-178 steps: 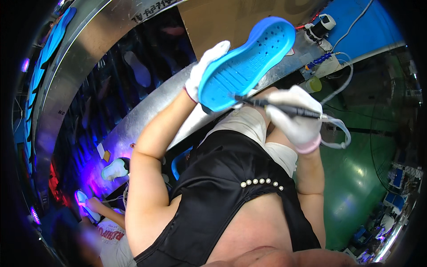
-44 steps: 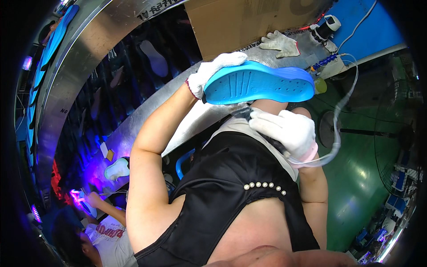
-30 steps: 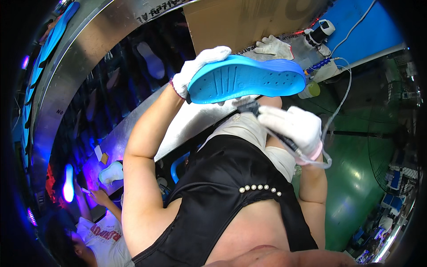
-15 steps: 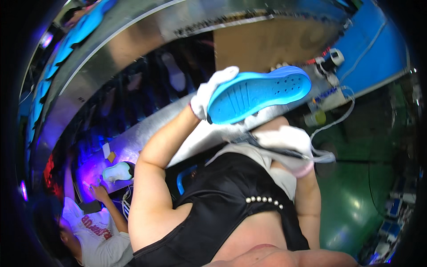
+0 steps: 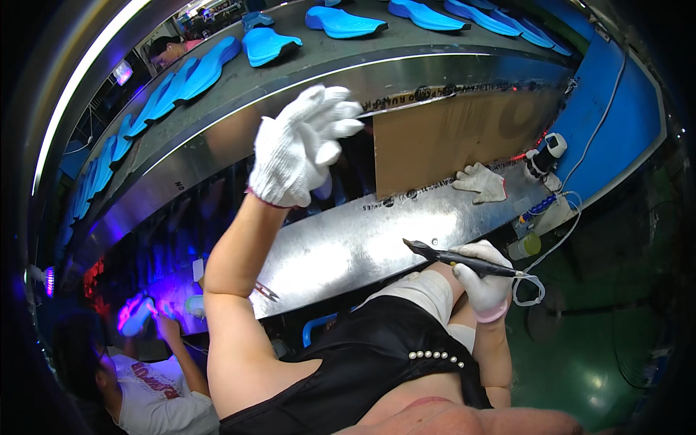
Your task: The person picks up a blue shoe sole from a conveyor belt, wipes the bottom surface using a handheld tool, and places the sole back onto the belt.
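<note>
My left hand (image 5: pixel 293 148), in a white knit glove, is raised in front of the conveyor's metal side. Its fingers are apart and nothing is in them. Low over my lap, my gloved right hand (image 5: pixel 484 279) is wrapped round a black pen-shaped tool (image 5: pixel 464 259) with a pointed tip. A pale tube (image 5: pixel 535 288) loops from the tool's rear end. Blue shoe soles (image 5: pixel 344 23) lie spaced along the conveyor belt beyond my left hand. Which of them was in my hand earlier, I cannot tell.
A shiny metal bench (image 5: pixel 341 243) stretches before me, with a cardboard sheet (image 5: pixel 435 145) behind it. On it lie a loose white glove (image 5: pixel 480 183) and small scissors (image 5: pixel 267 291). A yellow-capped jar (image 5: pixel 525 246) stands right. At left, a co-worker (image 5: pixel 148 384) handles a sole under purple light.
The blue sole has left my left hand, which has risen toward the conveyor and opened. My right hand still grips the black tool, now pointing left. The view has shifted, showing more of the belt.
</note>
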The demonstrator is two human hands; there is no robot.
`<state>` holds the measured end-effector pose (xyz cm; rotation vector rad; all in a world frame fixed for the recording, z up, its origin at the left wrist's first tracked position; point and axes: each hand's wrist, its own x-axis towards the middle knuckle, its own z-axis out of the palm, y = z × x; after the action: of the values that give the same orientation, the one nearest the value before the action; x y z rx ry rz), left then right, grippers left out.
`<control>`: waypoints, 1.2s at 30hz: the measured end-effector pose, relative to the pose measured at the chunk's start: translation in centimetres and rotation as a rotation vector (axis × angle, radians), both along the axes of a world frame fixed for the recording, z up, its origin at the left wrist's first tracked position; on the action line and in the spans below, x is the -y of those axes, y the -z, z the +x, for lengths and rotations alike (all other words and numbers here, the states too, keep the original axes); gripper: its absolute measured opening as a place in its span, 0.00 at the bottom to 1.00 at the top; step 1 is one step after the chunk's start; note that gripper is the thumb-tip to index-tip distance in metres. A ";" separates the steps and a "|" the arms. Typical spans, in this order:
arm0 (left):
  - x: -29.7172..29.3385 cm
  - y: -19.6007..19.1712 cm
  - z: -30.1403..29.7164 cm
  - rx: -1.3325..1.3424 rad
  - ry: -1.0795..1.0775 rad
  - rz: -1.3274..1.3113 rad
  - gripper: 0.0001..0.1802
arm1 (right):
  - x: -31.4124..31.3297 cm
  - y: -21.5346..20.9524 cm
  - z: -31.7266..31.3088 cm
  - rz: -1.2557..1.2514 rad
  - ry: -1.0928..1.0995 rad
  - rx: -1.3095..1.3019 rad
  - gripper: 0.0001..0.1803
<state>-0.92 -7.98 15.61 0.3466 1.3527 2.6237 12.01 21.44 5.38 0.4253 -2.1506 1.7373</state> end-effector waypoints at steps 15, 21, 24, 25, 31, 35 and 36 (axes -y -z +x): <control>16.6 -5.2 -0.6 -0.839 -1.073 -1.744 0.12 | -1.0 2.8 -0.9 -0.562 0.232 0.270 0.09; 0.0 3.2 9.3 -1.079 -1.161 -1.064 0.09 | -2.9 5.2 -1.5 -0.606 0.398 0.206 0.09; -5.0 11.1 9.3 -1.220 -0.713 -0.951 0.13 | -4.1 5.6 -1.7 -0.621 0.467 0.177 0.10; -6.1 14.1 9.1 -1.220 -0.534 -0.911 0.14 | -4.2 6.0 -1.7 -0.673 0.461 0.157 0.10; -9.3 24.3 9.6 -0.834 -0.177 -1.077 0.14 | -3.1 9.2 -3.7 -0.458 0.490 0.337 0.08; -10.4 26.6 8.3 0.208 -0.053 -0.440 0.29 | -1.2 12.6 -8.3 -0.250 0.394 0.509 0.12; -10.7 27.0 7.4 0.395 -0.105 -0.292 0.36 | -0.3 12.9 -9.3 0.064 0.519 0.479 0.15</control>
<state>6.49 2.71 -11.42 -0.2746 1.6047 2.3477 2.76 21.77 -7.57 -0.5512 -2.3417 1.5705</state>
